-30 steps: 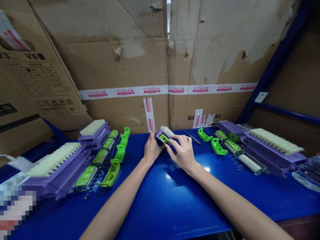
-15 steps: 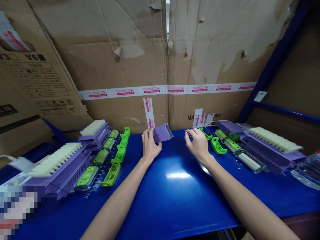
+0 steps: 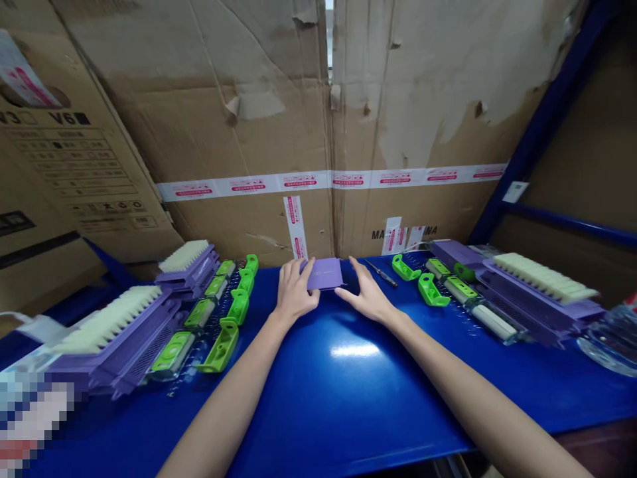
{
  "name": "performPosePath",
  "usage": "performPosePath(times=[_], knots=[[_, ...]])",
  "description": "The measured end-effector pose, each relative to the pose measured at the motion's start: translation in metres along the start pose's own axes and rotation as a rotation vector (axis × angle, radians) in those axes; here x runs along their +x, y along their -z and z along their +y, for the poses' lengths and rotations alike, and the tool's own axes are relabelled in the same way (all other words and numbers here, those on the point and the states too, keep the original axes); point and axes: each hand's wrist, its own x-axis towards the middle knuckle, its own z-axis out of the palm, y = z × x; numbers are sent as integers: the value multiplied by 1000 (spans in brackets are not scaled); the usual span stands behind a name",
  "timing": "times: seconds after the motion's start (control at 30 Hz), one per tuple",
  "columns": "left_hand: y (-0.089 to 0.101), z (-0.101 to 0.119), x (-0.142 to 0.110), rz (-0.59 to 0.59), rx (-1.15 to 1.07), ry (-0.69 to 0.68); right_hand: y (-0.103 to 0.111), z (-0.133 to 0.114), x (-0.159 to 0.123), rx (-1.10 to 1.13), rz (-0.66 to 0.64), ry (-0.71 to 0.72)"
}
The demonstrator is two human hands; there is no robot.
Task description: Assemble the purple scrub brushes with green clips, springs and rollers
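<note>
My left hand (image 3: 297, 291) grips the left end of a flat purple plastic casing (image 3: 326, 274) between thumb and fingers, at the back middle of the blue table. My right hand (image 3: 367, 293) is just right of the casing, fingers and thumb spread around its right end, holding nothing. Right of that hand a thin dark tool like a small screwdriver (image 3: 382, 273) lies on the table. Beyond it are two bright green plastic brackets (image 3: 432, 291). The casing's underside is hidden.
On the left stand purple units with cream brushes (image 3: 112, 317), a row of green-topped clear blocks (image 3: 174, 352) and green brackets (image 3: 221, 345). Similar brush units (image 3: 545, 275) stand on the right, near a clear plastic bottle (image 3: 612, 342). Cardboard (image 3: 249, 219) walls the back of the blue table (image 3: 348, 411).
My left hand has turned the casing, so its broad face now shows level. My right hand has moved left towards it and spread its fingers. The thin tool now shows on the table.
</note>
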Motion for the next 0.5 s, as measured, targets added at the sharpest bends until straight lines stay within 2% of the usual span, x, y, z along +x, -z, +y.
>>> performPosePath(times=[0.13,0.23,0.5], knots=[[-1,-1,0,1,-39,-83,-4,1,4,90,-48,-2],[-4,-2,-1,22,-61,-121,-7,7,7,176,-38,-40],[-8,2,-3,92,-59,-142,-7,14,8,285,-34,-127]])
